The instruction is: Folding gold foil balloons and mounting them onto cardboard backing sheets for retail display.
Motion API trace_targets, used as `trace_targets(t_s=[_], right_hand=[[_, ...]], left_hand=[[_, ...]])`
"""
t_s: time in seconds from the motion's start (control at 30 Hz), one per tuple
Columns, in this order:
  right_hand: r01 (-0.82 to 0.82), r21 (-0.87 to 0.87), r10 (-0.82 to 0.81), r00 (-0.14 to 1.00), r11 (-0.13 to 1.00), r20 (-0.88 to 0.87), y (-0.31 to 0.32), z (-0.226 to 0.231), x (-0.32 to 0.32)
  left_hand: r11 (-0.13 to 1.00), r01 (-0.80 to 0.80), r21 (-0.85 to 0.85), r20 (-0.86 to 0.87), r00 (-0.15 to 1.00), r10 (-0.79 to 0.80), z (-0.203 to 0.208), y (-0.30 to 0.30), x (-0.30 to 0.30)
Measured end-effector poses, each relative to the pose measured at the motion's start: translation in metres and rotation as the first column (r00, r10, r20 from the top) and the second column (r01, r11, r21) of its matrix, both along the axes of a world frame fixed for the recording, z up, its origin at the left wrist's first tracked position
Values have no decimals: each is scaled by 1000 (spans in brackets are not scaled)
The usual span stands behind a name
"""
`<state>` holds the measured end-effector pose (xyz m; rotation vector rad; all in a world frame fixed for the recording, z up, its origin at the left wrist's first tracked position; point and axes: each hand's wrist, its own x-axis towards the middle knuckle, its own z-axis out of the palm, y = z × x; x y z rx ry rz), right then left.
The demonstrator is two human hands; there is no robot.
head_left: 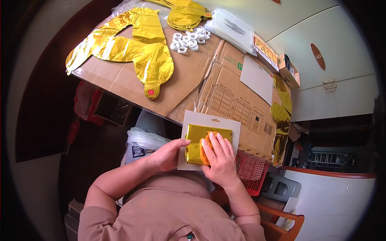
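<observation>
My left hand (170, 153) grips the left edge of a white hang card (230, 120), thumb in front and fingers behind it. On the card lies a folded gold foil balloon (194, 140), flat and shiny. A bunched orange cloth (206, 149) sits on the foil under my right hand (219, 158), whose fingers lie over it and press it down. Part of the cloth is hidden by those fingers. The card is held close to my body, at the near edge of the cardboard-covered table.
A letter-shaped gold balloon (150, 56) covers the table's left side, with white ribbon rolls (189, 40) beside it. More gold balloons (187, 15) lie at the back. A white sheet (257, 78) rests on the cardboard (225, 98). A red basket (252, 172) stands below, right.
</observation>
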<state>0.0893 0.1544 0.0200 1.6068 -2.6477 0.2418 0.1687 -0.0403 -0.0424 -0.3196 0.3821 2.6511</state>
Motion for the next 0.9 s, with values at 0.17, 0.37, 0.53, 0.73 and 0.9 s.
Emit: trace_targets(t_s=[0.17,0.37,0.53,0.73,0.9], right_hand=[[11,-21,-10,1000,1000,22,-1,5,-3],[-42,-110,39,999,993,-29,6,-11,-6],[-32,-212,36,999,977,18,7,-5,-5],[119,-391,-84,991,913,104,20,-1,-25],[92,-175,-84,995,980,52,8,-9,-28]], left_hand=[[984,19,-178,-20,1000,-23,11,-4,0],[931,-68,-358,-50,997,54,2,4,-1],[866,-130,-483,-75,991,107,1,4,-3],[846,-165,-507,-85,986,141,-2,5,-6],[896,-161,-415,0,984,177,10,8,-10]])
